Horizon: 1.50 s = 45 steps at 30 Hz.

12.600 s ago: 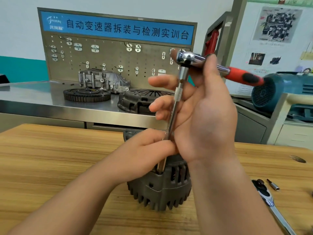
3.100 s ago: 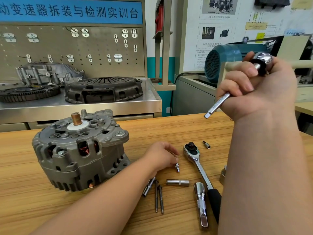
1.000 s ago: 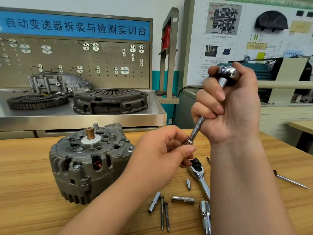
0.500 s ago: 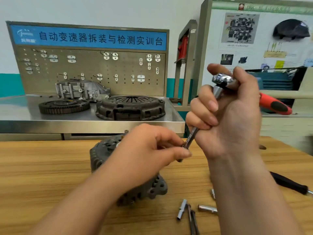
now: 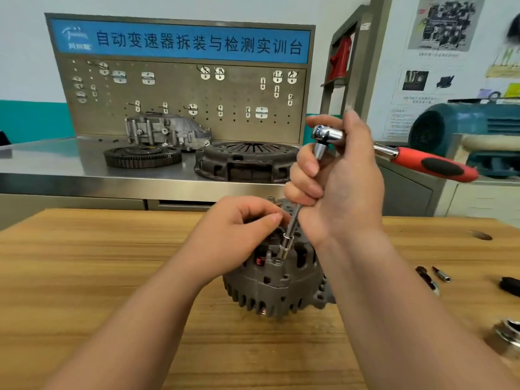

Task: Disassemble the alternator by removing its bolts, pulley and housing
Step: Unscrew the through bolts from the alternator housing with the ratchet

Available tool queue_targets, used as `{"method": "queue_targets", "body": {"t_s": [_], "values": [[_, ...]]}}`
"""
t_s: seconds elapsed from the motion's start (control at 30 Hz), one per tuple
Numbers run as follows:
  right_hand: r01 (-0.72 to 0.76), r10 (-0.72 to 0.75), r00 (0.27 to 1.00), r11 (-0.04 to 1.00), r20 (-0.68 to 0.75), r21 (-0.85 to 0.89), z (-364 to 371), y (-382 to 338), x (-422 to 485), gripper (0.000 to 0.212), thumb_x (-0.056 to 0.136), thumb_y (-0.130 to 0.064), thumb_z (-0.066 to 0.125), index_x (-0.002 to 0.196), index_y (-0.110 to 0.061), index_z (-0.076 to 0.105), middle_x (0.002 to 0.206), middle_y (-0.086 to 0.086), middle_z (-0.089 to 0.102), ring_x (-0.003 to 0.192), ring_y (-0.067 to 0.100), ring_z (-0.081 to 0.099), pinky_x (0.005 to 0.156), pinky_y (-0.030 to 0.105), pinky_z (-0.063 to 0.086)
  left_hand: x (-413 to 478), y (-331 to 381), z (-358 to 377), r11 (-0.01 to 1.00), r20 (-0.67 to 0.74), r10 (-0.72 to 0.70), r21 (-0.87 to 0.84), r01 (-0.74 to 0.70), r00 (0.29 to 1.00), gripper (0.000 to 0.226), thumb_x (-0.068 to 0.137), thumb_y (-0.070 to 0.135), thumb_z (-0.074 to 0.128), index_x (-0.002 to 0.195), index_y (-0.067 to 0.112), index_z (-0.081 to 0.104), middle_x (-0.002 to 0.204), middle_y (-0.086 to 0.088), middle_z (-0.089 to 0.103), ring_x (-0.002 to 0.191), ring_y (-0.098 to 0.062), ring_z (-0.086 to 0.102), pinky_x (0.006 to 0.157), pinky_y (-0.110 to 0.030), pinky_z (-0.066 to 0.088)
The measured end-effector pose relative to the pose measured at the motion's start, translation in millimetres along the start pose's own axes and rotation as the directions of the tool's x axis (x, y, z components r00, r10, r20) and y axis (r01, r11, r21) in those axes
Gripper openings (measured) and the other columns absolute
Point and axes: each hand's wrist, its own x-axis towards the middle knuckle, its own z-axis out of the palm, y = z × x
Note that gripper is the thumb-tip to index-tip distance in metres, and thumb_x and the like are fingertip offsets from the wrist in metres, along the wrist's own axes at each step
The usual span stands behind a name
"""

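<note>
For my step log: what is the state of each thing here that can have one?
alternator: stands on the table, housing closed
bolt: in the housing, socket at it
ratchet: raised, its extension slanting down to the socket
right hand: grips the ratchet
left hand: over the alternator, fingers curled, grip unclear

Bare wooden table (image 5: 84,263) lies open left of the alternator (image 5: 275,285); left hand (image 5: 233,235), right hand (image 5: 343,187) and ratchet (image 5: 327,135) crowd its top; a small bit (image 5: 441,274) and blurred tools dot the wood to the right.
</note>
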Motion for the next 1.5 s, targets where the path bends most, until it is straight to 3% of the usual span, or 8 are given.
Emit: {"method": "queue_targets", "body": {"t_s": [0.23, 0.57, 0.7, 0.9, 1.07, 1.23, 1.4, 1.5], "values": [[0.026, -0.026, 1.000, 0.997, 0.004, -0.072, 3.1, 6.2, -1.3, 0.036, 0.102, -0.039, 0.038, 0.083, -0.019, 0.061, 0.047, -0.003, 0.035, 0.036, 0.008, 0.022, 0.038, 0.017, 0.020, 1.4, -3.4, -8.7, 1.000, 0.085, -0.025, -0.016, 0.026, 0.996, 0.031, 0.094, 0.010, 0.058, 0.087, 0.036, 0.074, 0.085, 0.015, 0.075, 0.086, -0.004, 0.069, 0.087, -0.036, 0.055], [-0.023, 0.051, 0.983, 0.987, 0.174, -0.160, 11.0, 9.4, -1.4, 0.031, 0.102, -0.038, 0.037, 0.086, -0.019, 0.056, 0.049, -0.003, 0.034, 0.038, 0.007, 0.020, 0.038, 0.015, 0.018, 3.2, -5.3, -8.2, 1.000, 0.122, -0.012, 0.023, 0.009, 0.992, 0.028, 0.094, 0.005, 0.057, 0.089, 0.029, 0.071, 0.087, 0.010, 0.072, 0.091, -0.011, 0.067, 0.091, -0.041, 0.053], [0.112, -0.071, 0.981, 0.968, 0.180, -0.225, 14.0, 13.3, -7.0, 0.027, 0.103, -0.030, 0.040, 0.086, -0.016, 0.054, 0.053, 0.001, 0.033, 0.040, 0.009, 0.024, 0.040, 0.017, 0.018, 2.2, -3.9, -8.5, 0.998, 0.126, 0.004, 0.056, -0.012, 0.992, 0.030, 0.093, 0.004, 0.057, 0.086, 0.030, 0.071, 0.081, 0.014, 0.071, 0.085, -0.008, 0.066, 0.085, -0.034, 0.053], [0.324, -0.289, 0.946, 0.880, 0.148, -0.348, 20.6, 21.3, -14.4, 0.024, 0.103, -0.020, 0.043, 0.083, -0.012, 0.053, 0.057, 0.009, 0.030, 0.042, 0.011, 0.028, 0.040, 0.020, 0.023, 0.7, -2.9, -9.4, 0.999, 0.145, 0.001, 0.049, -0.008, 0.989, 0.028, 0.094, 0.003, 0.057, 0.091, 0.026, 0.074, 0.089, 0.007, 0.075, 0.088, -0.015, 0.070, 0.086, -0.045, 0.055], [0.369, -0.337, 0.929, 0.853, 0.150, -0.370, 21.3, 23.8, -15.6, 0.023, 0.102, -0.021, 0.044, 0.082, -0.014, 0.054, 0.057, 0.010, 0.030, 0.042, 0.011, 0.028, 0.041, 0.019, 0.024, 1.2, -3.3, -11.0, 0.999, 0.158, -0.002, 0.046, -0.005, 0.987, 0.029, 0.094, 0.003, 0.055, 0.092, 0.025, 0.073, 0.091, -0.001, 0.075, 0.089, -0.030, 0.069, 0.083, -0.051, 0.055], [0.157, -0.106, 0.978, 0.942, 0.182, -0.295, 17.7, 19.8, -9.3, 0.027, 0.103, -0.028, 0.040, 0.084, -0.016, 0.056, 0.052, 0.002, 0.033, 0.039, 0.009, 0.023, 0.040, 0.016, 0.020, -0.7, -2.3, -12.3, 0.999, 0.194, 0.010, 0.051, -0.020, 0.981, 0.026, 0.093, 0.001, 0.054, 0.102, 0.016, 0.072, 0.095, -0.007, 0.074, 0.093, -0.032, 0.068, 0.084, -0.052, 0.054], [-0.093, 0.134, 0.955, 0.982, 0.265, -0.163, 12.2, 12.1, 1.3, 0.027, 0.092, -0.041, 0.043, 0.080, -0.022, 0.058, 0.046, -0.003, 0.032, 0.034, 0.006, 0.019, 0.039, 0.010, 0.019, -2.2, -0.5, -16.4, 1.000, 0.214, -0.003, 0.025, -0.002, 0.977, 0.052, 0.084, -0.010, 0.050, 0.069, 0.036, 0.070, 0.071, -0.001, 0.068, 0.068, -0.027, 0.060, 0.065, -0.042, 0.050], [-0.191, 0.208, 0.933, 0.978, 0.293, -0.086, 5.7, 9.4, 7.7, 0.036, 0.096, -0.044, 0.035, 0.081, -0.022, 0.058, 0.045, -0.003, 0.031, 0.032, 0.005, 0.020, 0.037, 0.009, 0.020, -3.3, 2.7, -18.2, 0.999, 0.268, -0.006, -0.041, 0.017, 0.963, 0.041, 0.071, 0.004, 0.051, 0.078, 0.037, 0.074, 0.084, -0.015, 0.072, 0.073, -0.032, 0.061, 0.069, -0.043, 0.048]]}}
